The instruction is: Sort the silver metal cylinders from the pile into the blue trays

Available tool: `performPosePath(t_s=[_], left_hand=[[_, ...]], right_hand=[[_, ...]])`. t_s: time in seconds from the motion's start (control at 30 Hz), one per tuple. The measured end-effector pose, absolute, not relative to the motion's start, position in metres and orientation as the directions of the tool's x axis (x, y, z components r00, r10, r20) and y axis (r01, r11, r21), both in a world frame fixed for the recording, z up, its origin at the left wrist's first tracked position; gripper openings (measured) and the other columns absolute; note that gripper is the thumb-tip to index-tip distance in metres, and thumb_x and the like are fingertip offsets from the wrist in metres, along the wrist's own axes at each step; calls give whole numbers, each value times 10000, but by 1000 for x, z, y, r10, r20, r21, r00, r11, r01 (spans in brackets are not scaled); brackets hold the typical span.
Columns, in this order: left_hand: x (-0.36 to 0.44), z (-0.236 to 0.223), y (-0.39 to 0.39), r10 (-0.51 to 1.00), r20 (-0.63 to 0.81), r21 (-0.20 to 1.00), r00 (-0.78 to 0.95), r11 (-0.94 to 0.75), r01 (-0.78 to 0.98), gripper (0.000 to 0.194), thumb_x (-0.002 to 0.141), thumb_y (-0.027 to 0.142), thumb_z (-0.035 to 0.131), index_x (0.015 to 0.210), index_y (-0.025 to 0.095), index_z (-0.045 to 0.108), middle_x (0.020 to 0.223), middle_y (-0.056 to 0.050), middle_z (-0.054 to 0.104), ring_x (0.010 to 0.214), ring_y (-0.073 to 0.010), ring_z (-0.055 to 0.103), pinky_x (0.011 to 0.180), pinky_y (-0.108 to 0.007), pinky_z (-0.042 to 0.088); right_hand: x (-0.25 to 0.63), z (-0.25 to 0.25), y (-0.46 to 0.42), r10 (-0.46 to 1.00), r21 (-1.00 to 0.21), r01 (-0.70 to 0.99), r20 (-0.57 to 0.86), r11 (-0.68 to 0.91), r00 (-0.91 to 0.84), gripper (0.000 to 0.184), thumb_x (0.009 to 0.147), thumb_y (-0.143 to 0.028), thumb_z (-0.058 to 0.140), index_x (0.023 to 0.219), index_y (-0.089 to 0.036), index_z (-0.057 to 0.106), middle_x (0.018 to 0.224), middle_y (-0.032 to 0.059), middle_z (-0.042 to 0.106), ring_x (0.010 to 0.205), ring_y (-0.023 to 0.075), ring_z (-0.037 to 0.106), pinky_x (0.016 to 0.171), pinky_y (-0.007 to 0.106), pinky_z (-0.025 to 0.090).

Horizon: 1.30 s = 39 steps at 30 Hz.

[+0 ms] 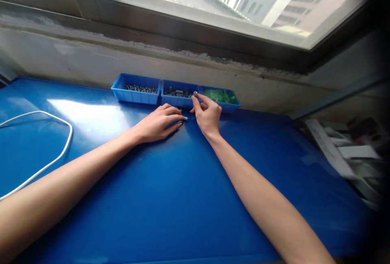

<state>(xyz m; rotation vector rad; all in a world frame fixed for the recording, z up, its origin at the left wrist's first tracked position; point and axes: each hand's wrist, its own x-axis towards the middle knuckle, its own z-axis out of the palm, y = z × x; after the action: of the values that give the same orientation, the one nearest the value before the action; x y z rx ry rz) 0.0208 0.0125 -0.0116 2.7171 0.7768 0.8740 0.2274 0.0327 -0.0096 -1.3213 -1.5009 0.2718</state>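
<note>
Pinching a small metal piece (195, 93) between thumb and index finger, the right hand (209, 115) hovers at the near edge of the middle bin (175, 101), close to where it meets the right bin (230, 107). The left hand (158, 124) is palm down over the blue counter (152, 199), fingers loosely bent and a little apart. Small dark parts (185, 118) show at its fingertips (partly covered, so I cannot tell how many, or whether the fingers grip them or only lie over them). The two hands are near each other, not touching.

Three blue bins stand in a row along the back of the counter, near the wall (100, 59). The left bin (137, 98) holds many small grey pieces; the middle one holds larger metal-looking pieces, some elongated; the right one holds green material (glossy, perhaps bagged; contents unclear). A white cable (70, 134) curves across the counter's left side, passing close to the left forearm. Above the wall runs a window frame (183, 32), buildings visible through the glass. Off the counter's right side, a blurred pile of items (358, 152), pale and dark.
</note>
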Motion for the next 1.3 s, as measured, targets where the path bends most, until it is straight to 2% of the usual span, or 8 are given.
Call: performPosePath(t_s=[0.17, 0.33, 0.5, 0.73, 0.83, 1.03, 1.2, 1.3], left_hand=[[21, -13, 12, 528, 485, 297, 697, -849, 437, 361, 1022, 326, 512, 1325, 225, 680, 1275, -130, 663, 1166, -274, 564, 1051, -447, 484], [21, -12, 11, 538, 473, 281, 698, -843, 459, 398, 1030, 333, 496, 1367, 182, 644, 1277, -143, 651, 1164, -279, 554, 1053, -444, 482], [21, -12, 12, 549, 470, 297, 691, -836, 462, 319, 1002, 321, 557, 1254, 183, 696, 1210, -136, 647, 1124, -274, 562, 1007, -419, 497], [20, -13, 17, 615, 477, 446, 628, -785, 429, 187, 989, 311, 598, 1025, 175, 721, 996, -74, 689, 936, -201, 634, 839, -296, 504], [20, -12, 17, 652, 483, 502, 584, -753, 426, 200, 979, 314, 612, 1067, 175, 725, 962, -56, 708, 829, -164, 646, 752, -256, 491], [19, -7, 18, 817, 432, 752, 382, -560, 348, 246, 968, 379, 615, 1065, 163, 686, 835, -29, 720, 693, -134, 635, 666, -229, 473], [18, -9, 22, 853, 425, 831, 303, -500, 243, 273, 944, 423, 650, 1062, 181, 605, 782, -4, 696, 650, -116, 607, 609, -207, 445], [17, -10, 22, 860, 434, 855, 267, -487, 178, 304, 923, 432, 679, 1052, 195, 539, 798, 5, 700, 685, -119, 644, 633, -205, 466]], right_hand=[[229, -10, 34, 813, -730, 601, 540, 324, 218, 375, 932, -506, 628, 992, -178, 800, 601, 25, 730, 558, 210, 706, 693, 325, 559], [229, -9, 33, 808, -714, 606, 558, 351, 189, 398, 959, -524, 589, 967, -184, 795, 640, 32, 741, 599, 215, 727, 673, 312, 556], [226, -6, 27, 775, -666, 639, 608, 383, 169, 380, 983, -514, 548, 928, -204, 761, 632, 22, 718, 589, 205, 708, 652, 311, 549], [223, -4, 23, 779, -659, 603, 620, 449, 97, 321, 986, -459, 554, 933, -212, 752, 606, -6, 682, 551, 169, 675, 603, 287, 512], [224, -5, 23, 786, -656, 590, 615, 471, 57, 342, 991, -477, 541, 941, -212, 751, 598, -12, 671, 545, 163, 667, 583, 278, 500], [224, -7, 22, 783, -634, 571, 622, 521, -24, 290, 969, -436, 583, 946, -206, 759, 569, -21, 645, 501, 142, 601, 558, 271, 459], [223, -6, 18, 792, -594, 569, 582, 569, -184, 243, 910, -330, 645, 1084, -202, 757, 619, -32, 664, 470, 106, 520, 555, 251, 441], [222, -6, 16, 770, -557, 557, 575, 615, -275, 278, 882, -288, 674, 1134, -195, 749, 654, -31, 690, 491, 99, 538, 587, 238, 457]])
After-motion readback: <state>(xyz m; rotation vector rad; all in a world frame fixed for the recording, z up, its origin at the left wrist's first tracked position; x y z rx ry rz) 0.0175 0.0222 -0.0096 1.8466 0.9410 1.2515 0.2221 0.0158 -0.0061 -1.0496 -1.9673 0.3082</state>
